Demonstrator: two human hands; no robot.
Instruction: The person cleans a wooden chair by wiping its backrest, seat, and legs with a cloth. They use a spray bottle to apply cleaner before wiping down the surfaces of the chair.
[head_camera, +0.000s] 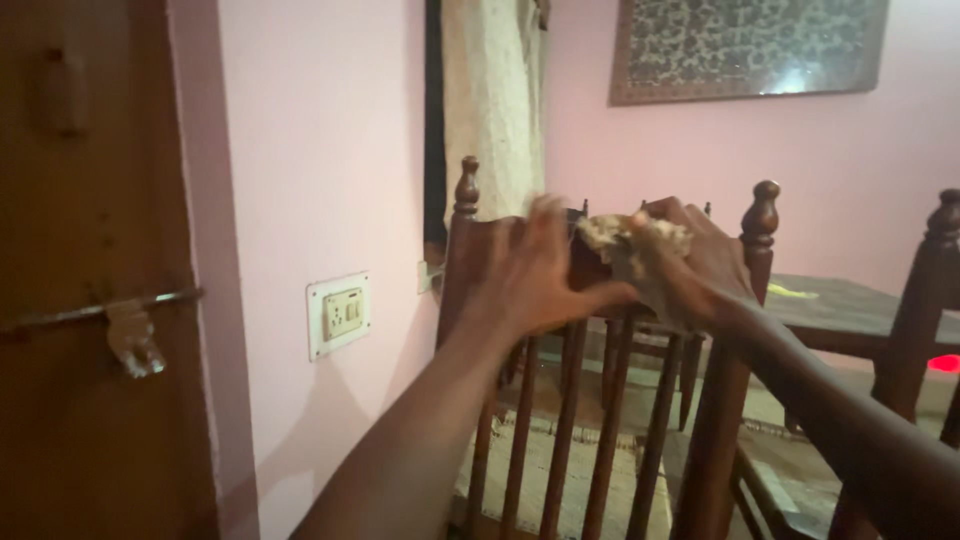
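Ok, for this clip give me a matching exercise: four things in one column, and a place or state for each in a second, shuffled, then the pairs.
Things:
1. left hand
2. right hand
3. switch plate
4. framed picture

Places or states:
A. high on the pink wall, at the top right
B. fingers spread against the top rail of the wooden chair
C. on the pink wall beside the door
D. closed on a pale crumpled cloth at the chair top

Pairs: 1-B, 2-D, 3-C, 4-A
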